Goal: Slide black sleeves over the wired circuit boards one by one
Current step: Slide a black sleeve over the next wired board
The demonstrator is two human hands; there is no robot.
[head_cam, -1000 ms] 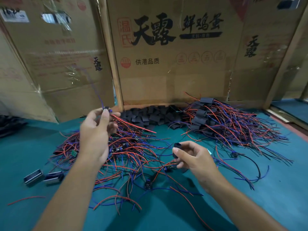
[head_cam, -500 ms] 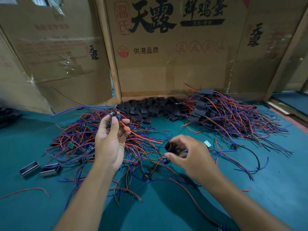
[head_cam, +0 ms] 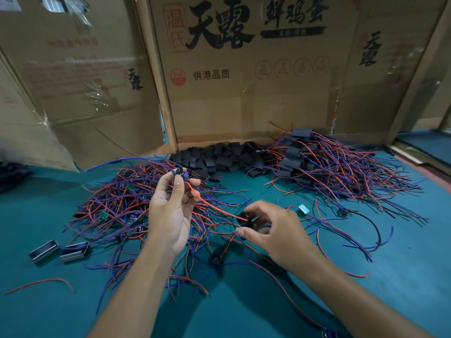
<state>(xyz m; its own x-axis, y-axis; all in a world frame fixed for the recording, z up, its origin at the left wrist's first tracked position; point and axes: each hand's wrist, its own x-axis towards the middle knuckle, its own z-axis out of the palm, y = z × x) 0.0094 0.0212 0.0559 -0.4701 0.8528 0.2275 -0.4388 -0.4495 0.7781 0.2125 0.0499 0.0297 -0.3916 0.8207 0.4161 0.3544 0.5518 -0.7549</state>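
Two hands: left hand (head_cam: 172, 211) pinches one wired circuit board (head_cam: 180, 172), right hand (head_cam: 273, 230) grips one black sleeve (head_cam: 245, 219) (two metal clips (head_cam: 59, 251) nearby).

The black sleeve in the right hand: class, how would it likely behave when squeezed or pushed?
The black sleeve probably squashes easily: loose ones in the sleeve pile lie flat. The right hand pinches it lightly, so it seems light. Flattened, it looks unlikely to roll.

Teal felt-covered tabletop (head_cam: 366, 301) near. Tall brown printed cardboard panels (head_cam: 244, 98) walling far edge. Pale wooden upright post (head_cam: 156, 76) between left panels.
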